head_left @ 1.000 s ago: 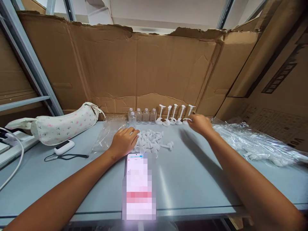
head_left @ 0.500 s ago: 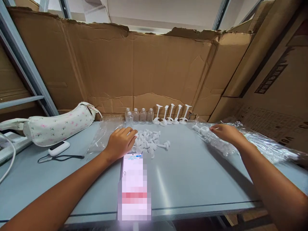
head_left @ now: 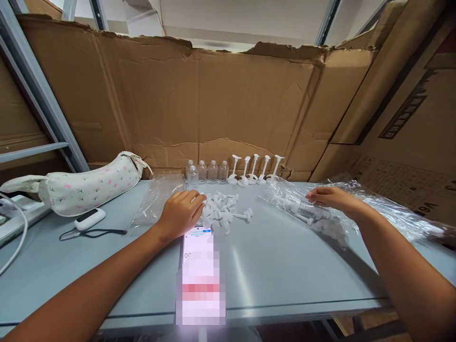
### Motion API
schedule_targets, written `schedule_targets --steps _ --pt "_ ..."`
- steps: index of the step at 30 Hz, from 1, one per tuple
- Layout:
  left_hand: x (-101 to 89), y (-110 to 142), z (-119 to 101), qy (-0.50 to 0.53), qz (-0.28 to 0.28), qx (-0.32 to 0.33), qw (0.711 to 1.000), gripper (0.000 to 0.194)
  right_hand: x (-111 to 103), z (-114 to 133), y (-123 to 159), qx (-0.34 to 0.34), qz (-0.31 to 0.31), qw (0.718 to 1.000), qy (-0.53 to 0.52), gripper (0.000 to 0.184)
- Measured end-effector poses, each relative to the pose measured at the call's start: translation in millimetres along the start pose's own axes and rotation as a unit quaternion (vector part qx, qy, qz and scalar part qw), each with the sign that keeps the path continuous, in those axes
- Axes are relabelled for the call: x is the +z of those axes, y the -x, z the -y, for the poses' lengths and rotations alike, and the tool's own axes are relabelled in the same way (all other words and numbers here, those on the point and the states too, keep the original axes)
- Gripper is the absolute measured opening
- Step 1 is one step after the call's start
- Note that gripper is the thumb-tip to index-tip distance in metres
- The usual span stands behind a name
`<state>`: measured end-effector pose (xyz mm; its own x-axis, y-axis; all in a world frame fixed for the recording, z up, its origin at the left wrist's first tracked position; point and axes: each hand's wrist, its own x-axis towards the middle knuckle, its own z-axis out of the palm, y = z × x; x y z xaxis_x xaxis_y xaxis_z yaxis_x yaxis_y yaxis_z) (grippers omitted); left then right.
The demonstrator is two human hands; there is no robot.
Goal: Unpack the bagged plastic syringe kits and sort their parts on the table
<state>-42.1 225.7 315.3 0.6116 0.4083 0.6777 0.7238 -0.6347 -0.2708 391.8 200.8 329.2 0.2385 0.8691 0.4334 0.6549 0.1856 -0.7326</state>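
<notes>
My right hand (head_left: 329, 197) pinches the edge of a clear plastic bag (head_left: 281, 192), which holds a clump of small white plastic pieces (head_left: 331, 225). At the left edge of a loose pile of white plastic pieces (head_left: 223, 211), my left hand (head_left: 183, 211) rests with its fingers bent together; what lies under them is hidden. Behind the pile stand several small clear bottles (head_left: 213, 172). Beside these, several white pieces with round bases and thin stems (head_left: 252, 171) stand upright in a row.
A phone (head_left: 197, 266) with a lit, partly blurred screen lies in front of the pile. On the left are a flat clear bag (head_left: 158, 197), a floral pouch (head_left: 89, 185), a white device (head_left: 90, 219) with a black cord, and a power strip (head_left: 26, 218). Cardboard (head_left: 213, 99) walls the back.
The bag at my right hand has shifted, its clear edge spreading left and its clump of white pieces now lower, nearer the front. My left hand stays by the pile.
</notes>
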Motion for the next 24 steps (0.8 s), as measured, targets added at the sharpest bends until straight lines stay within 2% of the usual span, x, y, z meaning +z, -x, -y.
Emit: schedule_targets --steps 3,5,7,11,13,15,17,21,24 --pt "-2.3 -1 -4 0.022 -0.02 0.01 1.0 0.018 -2 23 -6 0.05 0.101 0.993 0.018 0.031" --pt "-6.8 -3 -9 0.043 -0.042 0.03 0.998 0.016 1 43 -6 0.041 0.128 0.991 0.025 0.035" --pt "-13.6 -4 -16 0.05 -0.071 0.083 0.993 0.014 7 64 -3 -0.007 0.138 0.989 0.042 0.037" --pt "-27.1 -4 -36 0.039 -0.118 0.236 0.964 0.017 27 107 10 -0.134 0.157 0.972 0.112 0.031" --pt "-30.0 -3 -44 0.057 -0.119 0.258 0.957 0.021 38 127 16 -0.188 0.154 0.963 0.119 0.027" --pt "-30.4 -3 -47 0.075 -0.118 0.23 0.963 0.025 49 145 22 -0.222 0.155 0.956 0.117 0.022" --pt "-30.3 -3 -44 0.09 -0.125 0.16 0.975 0.026 58 159 25 -0.251 0.155 0.948 0.116 0.018" --pt "-33.7 -4 -24 0.146 -0.137 -0.031 0.979 0.024 69 175 25 -0.288 0.132 0.939 0.136 0.013" --pt "-34.9 -4 -7 0.224 -0.076 -0.184 0.954 0.026 76 180 23 -0.317 0.127 0.93 0.138 0.01"
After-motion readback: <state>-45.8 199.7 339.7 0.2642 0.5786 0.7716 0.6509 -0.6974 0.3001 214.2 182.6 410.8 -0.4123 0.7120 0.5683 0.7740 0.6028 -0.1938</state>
